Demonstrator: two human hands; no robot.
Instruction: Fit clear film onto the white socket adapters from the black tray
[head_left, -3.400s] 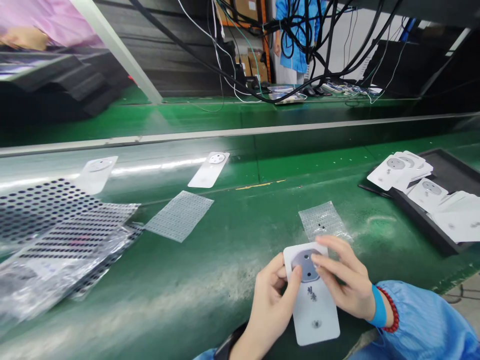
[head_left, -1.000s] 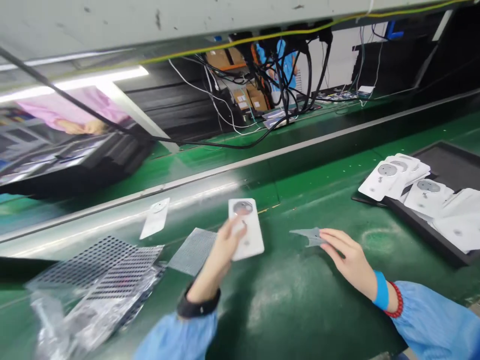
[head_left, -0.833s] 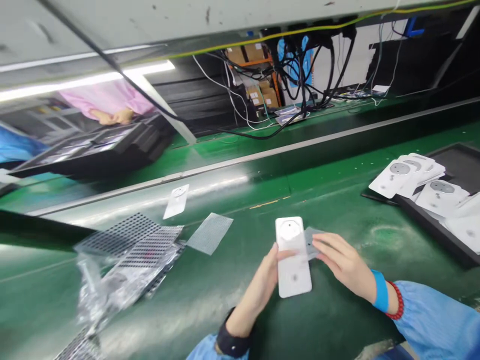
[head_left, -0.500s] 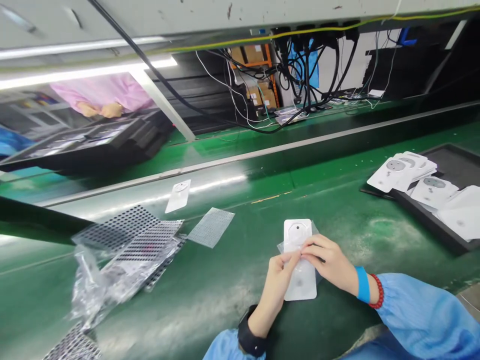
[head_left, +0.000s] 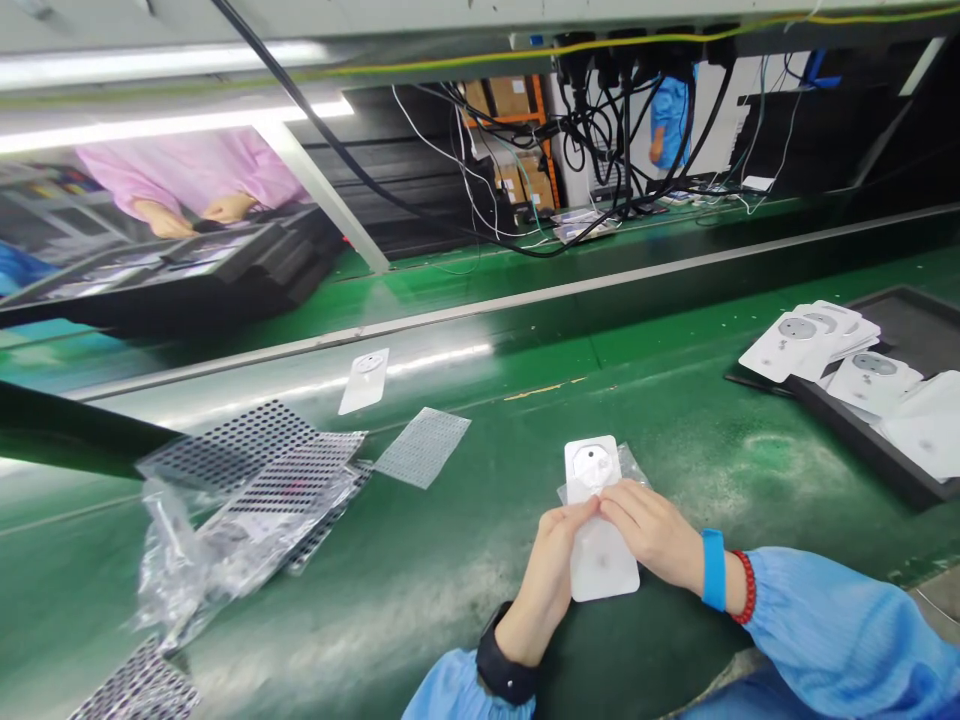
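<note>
A white plug (head_left: 604, 565) lies flat on the green worktop (head_left: 697, 650), just in front of the person, with its round socket face at the far end. A clear bubble bag (head_left: 628, 465) wraps around its upper part; how far down the bag reaches is hard to tell. Both hands are closed on the middle of the plug, their fingers curled and nearly meeting over the bag's edge. The left hand (head_left: 546, 570) grips from the near left, and the right hand (head_left: 649, 535) lies across from the right.

A black band (head_left: 506, 667) circles the left wrist. A blue band (head_left: 714, 570) and a red bead bracelet (head_left: 745, 586) sit on the right wrist, above a blue sleeve (head_left: 844, 630).

To the right, a black tray (head_left: 919, 325) holds overlapping white plugs (head_left: 796, 340). To the left lie a loose pile of bubble bags (head_left: 247, 490), a flat bubble sheet (head_left: 422, 447) and, farther away, a single white plug (head_left: 364, 382).

Beyond a metal rail (head_left: 480, 310), black cables (head_left: 622, 130) hang over a second green worktop (head_left: 450, 265). Cardboard boxes (head_left: 514, 170) stand behind them, near a co-worker's blue sleeve (head_left: 670, 120). At far left, a co-worker's hands (head_left: 187, 215) show below pink sleeves.
</note>
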